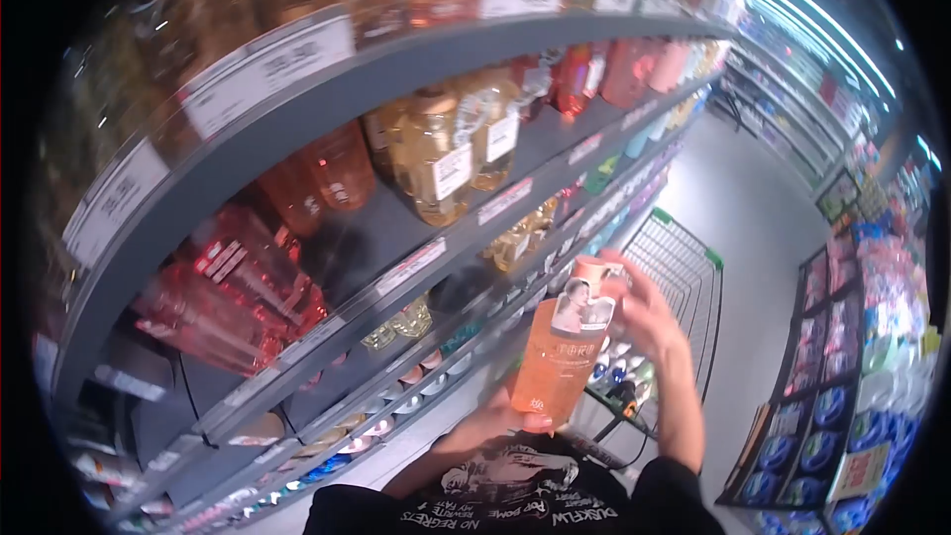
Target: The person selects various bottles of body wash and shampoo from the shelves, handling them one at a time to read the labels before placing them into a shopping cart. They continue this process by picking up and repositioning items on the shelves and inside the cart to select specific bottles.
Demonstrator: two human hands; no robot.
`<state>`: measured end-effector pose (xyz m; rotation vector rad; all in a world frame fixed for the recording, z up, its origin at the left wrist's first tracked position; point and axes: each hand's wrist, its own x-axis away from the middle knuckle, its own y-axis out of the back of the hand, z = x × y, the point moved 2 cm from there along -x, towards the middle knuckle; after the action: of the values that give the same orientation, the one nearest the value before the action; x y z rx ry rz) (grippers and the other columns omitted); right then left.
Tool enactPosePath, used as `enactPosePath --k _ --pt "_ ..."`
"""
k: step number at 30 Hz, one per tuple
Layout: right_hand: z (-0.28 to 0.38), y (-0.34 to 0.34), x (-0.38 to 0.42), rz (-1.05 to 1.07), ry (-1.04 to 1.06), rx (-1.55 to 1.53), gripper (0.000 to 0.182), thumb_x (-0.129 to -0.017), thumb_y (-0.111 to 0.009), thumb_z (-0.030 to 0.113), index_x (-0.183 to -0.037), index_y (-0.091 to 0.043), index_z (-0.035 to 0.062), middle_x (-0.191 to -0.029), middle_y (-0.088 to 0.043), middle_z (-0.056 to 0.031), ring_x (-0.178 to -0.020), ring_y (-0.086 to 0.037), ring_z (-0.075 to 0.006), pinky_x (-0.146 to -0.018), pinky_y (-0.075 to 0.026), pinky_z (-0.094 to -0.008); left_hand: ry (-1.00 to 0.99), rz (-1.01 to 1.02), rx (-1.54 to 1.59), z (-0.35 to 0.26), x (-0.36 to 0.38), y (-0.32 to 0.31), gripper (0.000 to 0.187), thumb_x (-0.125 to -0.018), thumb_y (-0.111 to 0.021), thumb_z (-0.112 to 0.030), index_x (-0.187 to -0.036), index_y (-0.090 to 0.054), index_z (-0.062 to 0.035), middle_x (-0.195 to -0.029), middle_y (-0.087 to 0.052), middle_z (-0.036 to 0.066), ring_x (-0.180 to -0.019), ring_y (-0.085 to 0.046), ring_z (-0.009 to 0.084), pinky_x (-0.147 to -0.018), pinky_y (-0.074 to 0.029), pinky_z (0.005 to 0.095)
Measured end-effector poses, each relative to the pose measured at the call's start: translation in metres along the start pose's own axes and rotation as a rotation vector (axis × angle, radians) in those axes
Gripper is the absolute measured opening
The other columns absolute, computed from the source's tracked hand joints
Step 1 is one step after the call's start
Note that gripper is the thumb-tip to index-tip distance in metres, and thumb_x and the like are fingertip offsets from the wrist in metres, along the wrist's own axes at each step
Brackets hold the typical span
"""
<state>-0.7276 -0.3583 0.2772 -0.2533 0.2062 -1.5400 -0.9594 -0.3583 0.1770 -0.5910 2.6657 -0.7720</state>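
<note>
Holding a translucent orange plastic bottle [560, 367] at a tilt, cupping its base in the bare left hand [510, 418] with curled fingers. Curving the bare right hand [642, 309] beside the bottle's peach-coloured cap [589, 267], with fingers bent and slightly apart; cannot tell whether touching it. Displaying a white picture tag [582, 307] at the neck, between the hands. Facing dark grey shelves [475, 40] left of both hands, with translucent red bottles [233, 287] and golden bottles [424, 154]. Seeing a green-trimmed wire shopping cart [684, 253] beyond the right hand
</note>
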Motion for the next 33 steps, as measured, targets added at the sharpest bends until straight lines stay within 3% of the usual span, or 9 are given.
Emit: enactPosePath --k 3,4,7,9,14,19,23,26,33 --pt "-0.051 -0.049 0.031 -0.045 0.105 0.047 0.105 -0.07 -0.089 0.021 -0.152 -0.026 0.0024 -0.138 -0.052 -0.0102 -0.129 -0.05 -0.0243 -0.109 -0.041 -0.0396 -0.192 -0.22 -0.35 -0.002 0.004 0.017 0.086 -0.076 -0.081 -0.015 -0.148 -0.035 -0.0009 -0.137 -0.054 0.012 -0.124 -0.053 0.019 -0.101 -0.046 0.0351" --pt "-0.065 -0.067 0.034 -0.166 0.167 0.106 0.1 -0.066 -0.09 0.008 -0.148 -0.032 0.0015 -0.131 -0.056 -0.0102 -0.123 -0.055 -0.0239 -0.106 -0.043 -0.0389 -0.214 -0.277 -0.441 -0.003 0.004 0.019 0.085 -0.076 -0.081 -0.015 -0.147 -0.036 -0.0008 -0.136 -0.055 0.013 -0.123 -0.054 0.0191 -0.101 -0.046 0.035" --pt "-0.085 -0.067 0.027 -0.284 0.041 0.066 0.083 -0.065 -0.087 0.0 -0.135 -0.043 0.0003 -0.121 -0.059 -0.0103 -0.114 -0.06 -0.0223 -0.1 -0.048 -0.0361 -0.185 -0.408 -0.612 -0.006 0.005 0.014 0.085 -0.075 -0.082 -0.016 -0.146 -0.039 -0.0012 -0.131 -0.059 0.018 -0.121 -0.057 0.0208 -0.101 -0.046 0.034" --pt "-0.075 -0.067 0.024 -0.288 0.087 0.027 0.075 -0.065 -0.085 -0.002 -0.129 -0.047 0.0001 -0.118 -0.06 -0.0105 -0.109 -0.061 -0.0218 -0.097 -0.049 -0.0348 -0.219 -0.431 -0.726 -0.013 0.008 0.006 0.084 -0.074 -0.084 -0.013 -0.144 -0.039 -0.002 -0.132 -0.057 0.012 -0.118 -0.057 0.0177 -0.097 -0.049 0.0328" --pt "-0.02 -0.092 0.018 -0.336 0.342 0.103 0.075 -0.065 -0.086 0.004 -0.129 -0.048 -0.0034 -0.121 -0.06 -0.013 -0.11 -0.061 -0.0239 -0.099 -0.049 -0.0371 -0.062 -0.386 -0.302 0.007 0.001 0.025 0.082 -0.075 -0.085 -0.016 -0.142 -0.041 -0.0013 -0.129 -0.058 0.016 -0.125 -0.055 0.0245 -0.102 -0.048 0.041" --pt "0.01 -0.138 -0.022 -0.287 0.636 0.008 0.086 -0.067 -0.089 0.02 -0.136 -0.044 -0.0025 -0.128 -0.057 -0.0148 -0.118 -0.058 -0.0267 -0.102 -0.048 -0.0391 -0.145 0.068 -1.231 0.08 0.007 0.057 0.055 -0.072 -0.076 -0.016 -0.124 -0.061 -0.0037 -0.125 -0.063 0.014 -0.116 -0.059 0.0332 -0.103 -0.044 0.0416" --pt "0.011 -0.178 -0.058 -0.139 0.805 0.072 0.097 -0.068 -0.088 0.026 -0.144 -0.034 0.0009 -0.138 -0.05 -0.0182 -0.127 -0.051 -0.0303 -0.109 -0.041 -0.0452 -0.035 0.071 -1.166 0.079 0.005 0.06 0.05 -0.074 -0.075 -0.016 -0.121 -0.062 -0.0047 -0.117 -0.066 0.015 -0.113 -0.06 0.0342 -0.101 -0.044 0.0438" --pt "0.009 -0.197 -0.089 -0.107 0.923 0.33 0.092 -0.067 -0.089 0.023 -0.14 -0.038 0.0013 -0.137 -0.051 -0.017 -0.125 -0.052 -0.027 -0.106 -0.045 -0.0422 -0.129 0.063 -1.15 0.069 0.01 0.059 0.049 -0.076 -0.074 -0.016 -0.121 -0.062 -0.0033 -0.116 -0.066 0.014 -0.112 -0.06 0.0337 -0.1 -0.046 0.0434" --pt "0.004 -0.244 -0.129 -0.032 0.591 0.344 0.09 -0.06 -0.094 0.021 -0.131 -0.044 -0.0023 -0.124 -0.057 -0.0149 -0.113 -0.059 -0.0242 -0.098 -0.049 -0.0389 -0.106 0.043 -1.129 0.075 0.013 0.061 0.051 -0.074 -0.072 -0.012 -0.123 -0.062 -0.0007 -0.116 -0.065 0.016 -0.113 -0.058 0.0333 -0.1 -0.046 0.0415"
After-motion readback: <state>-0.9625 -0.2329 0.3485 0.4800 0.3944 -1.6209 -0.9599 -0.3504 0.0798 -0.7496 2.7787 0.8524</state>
